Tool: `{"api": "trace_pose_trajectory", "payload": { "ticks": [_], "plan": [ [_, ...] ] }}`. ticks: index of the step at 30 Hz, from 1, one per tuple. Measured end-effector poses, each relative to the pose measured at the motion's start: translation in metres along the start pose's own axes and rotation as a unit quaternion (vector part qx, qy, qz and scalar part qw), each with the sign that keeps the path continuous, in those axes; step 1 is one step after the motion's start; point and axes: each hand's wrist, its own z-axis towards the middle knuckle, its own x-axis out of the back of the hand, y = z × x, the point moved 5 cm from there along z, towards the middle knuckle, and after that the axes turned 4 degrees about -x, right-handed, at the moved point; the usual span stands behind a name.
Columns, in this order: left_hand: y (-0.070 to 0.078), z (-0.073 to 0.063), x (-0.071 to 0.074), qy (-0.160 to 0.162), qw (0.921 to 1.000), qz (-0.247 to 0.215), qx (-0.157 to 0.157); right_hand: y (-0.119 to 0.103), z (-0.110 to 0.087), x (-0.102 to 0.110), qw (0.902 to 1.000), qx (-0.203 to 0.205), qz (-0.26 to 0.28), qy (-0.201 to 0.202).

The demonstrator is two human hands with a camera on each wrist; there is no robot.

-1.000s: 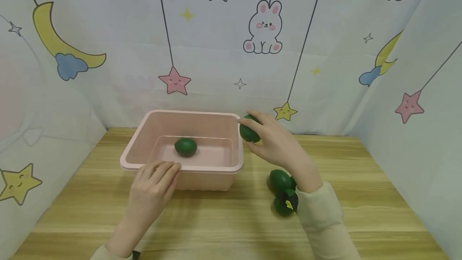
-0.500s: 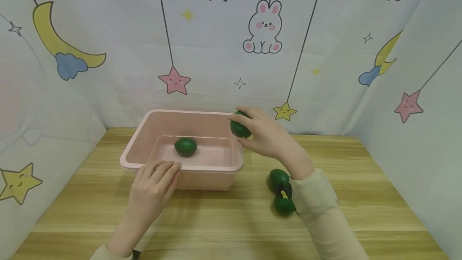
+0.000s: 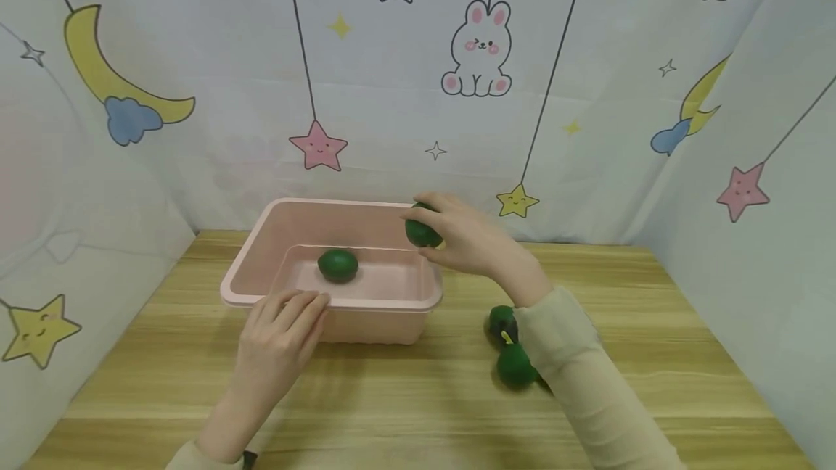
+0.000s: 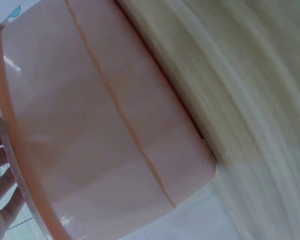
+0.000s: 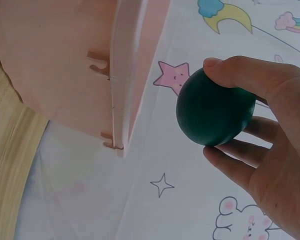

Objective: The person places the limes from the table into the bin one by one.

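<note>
My right hand (image 3: 473,241) holds a dark green oval fruit (image 3: 421,231) over the right rim of a pink plastic basin (image 3: 372,326). In the right wrist view, thumb and fingers pinch this smooth green fruit (image 5: 215,110) from opposite sides, outside the basin wall (image 5: 55,65) in that view. Inside, on the basin's floor, lies a similar fruit (image 3: 337,265). My left hand (image 3: 277,339) grips the front rim, left of its middle. The left wrist view has the thumb against the outer side of the rim (image 4: 20,175), fingers beyond it.
Right of the basin, more green fruits (image 3: 516,366) lie close together on the wooden table (image 3: 405,412), partly hidden by the right sleeve (image 3: 562,336) and a dark piece beside it. White cloth (image 3: 392,93) with cartoon prints encloses the back and sides.
My right hand has moved left with its fruit, from beside the basin's right rim to over it. The left hand keeps its grip on the front rim.
</note>
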Motion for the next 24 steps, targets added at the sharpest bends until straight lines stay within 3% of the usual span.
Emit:
{"api": "trace_pose_trajectory", "payload": {
  "ticks": [13, 24],
  "plan": [
    [-0.001, 0.000, 0.001, 0.004, 1.0000, 0.003, 0.000, -0.006, 0.023, -0.019, 0.9974, 0.020, -0.025, -0.064],
    [0.000, -0.001, -0.002, -0.004, 1.0000, 0.002, 0.000, -0.012, 0.029, -0.039, 0.9931, 0.062, -0.046, -0.089]
  ]
}}
